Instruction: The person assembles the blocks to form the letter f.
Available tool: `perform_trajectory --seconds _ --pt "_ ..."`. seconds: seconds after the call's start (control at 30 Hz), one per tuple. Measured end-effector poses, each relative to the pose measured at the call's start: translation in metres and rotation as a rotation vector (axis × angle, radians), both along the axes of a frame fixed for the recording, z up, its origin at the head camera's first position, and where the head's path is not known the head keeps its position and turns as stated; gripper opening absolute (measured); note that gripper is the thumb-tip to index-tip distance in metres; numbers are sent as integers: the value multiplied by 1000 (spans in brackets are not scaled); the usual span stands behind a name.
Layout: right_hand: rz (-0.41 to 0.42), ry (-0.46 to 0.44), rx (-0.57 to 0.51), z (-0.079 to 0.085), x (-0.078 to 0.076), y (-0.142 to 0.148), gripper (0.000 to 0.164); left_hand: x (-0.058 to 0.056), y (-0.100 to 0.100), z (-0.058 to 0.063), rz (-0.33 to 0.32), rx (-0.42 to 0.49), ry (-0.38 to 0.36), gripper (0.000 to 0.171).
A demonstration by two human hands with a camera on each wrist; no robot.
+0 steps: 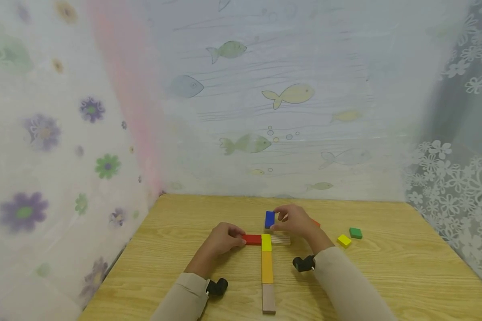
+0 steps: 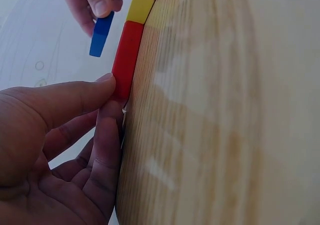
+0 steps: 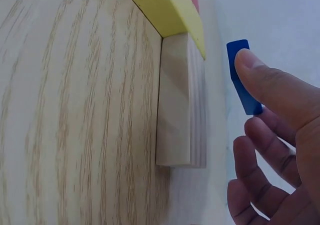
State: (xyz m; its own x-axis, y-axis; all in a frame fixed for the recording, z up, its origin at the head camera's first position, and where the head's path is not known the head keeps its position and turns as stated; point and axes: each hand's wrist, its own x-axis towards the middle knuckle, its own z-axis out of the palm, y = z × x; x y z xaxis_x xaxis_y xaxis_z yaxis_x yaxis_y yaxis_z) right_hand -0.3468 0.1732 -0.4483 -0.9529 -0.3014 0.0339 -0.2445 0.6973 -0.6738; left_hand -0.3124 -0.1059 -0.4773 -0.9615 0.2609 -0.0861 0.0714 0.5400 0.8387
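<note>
My right hand [image 1: 295, 221] pinches a blue block [image 1: 269, 220] between thumb and fingers, held up off the table just beyond the yellow block [image 1: 266, 242]. My left hand [image 1: 224, 240] pinches the outer end of a red block [image 1: 252, 240], which lies on the table against the yellow block's left side. A plain wooden block [image 3: 175, 100] lies against the right side. Below the yellow block an orange block [image 1: 267, 266] and a pale brown block [image 1: 268, 298] run in line toward me.
Out on the right of the table [image 1: 401, 267] lie a loose yellow block [image 1: 344, 241] and a green block [image 1: 355, 232]. An orange-red block [image 1: 316, 223] shows partly behind my right hand. Patterned curtains [image 1: 285, 169] border the table at the back and sides.
</note>
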Motion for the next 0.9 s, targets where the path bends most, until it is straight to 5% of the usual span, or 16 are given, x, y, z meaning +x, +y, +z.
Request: perform_trajectory --seconds 0.9 --pt "-64 -71 100 -8 -7 -14 58 4 2 5 3 -8 -11 25"
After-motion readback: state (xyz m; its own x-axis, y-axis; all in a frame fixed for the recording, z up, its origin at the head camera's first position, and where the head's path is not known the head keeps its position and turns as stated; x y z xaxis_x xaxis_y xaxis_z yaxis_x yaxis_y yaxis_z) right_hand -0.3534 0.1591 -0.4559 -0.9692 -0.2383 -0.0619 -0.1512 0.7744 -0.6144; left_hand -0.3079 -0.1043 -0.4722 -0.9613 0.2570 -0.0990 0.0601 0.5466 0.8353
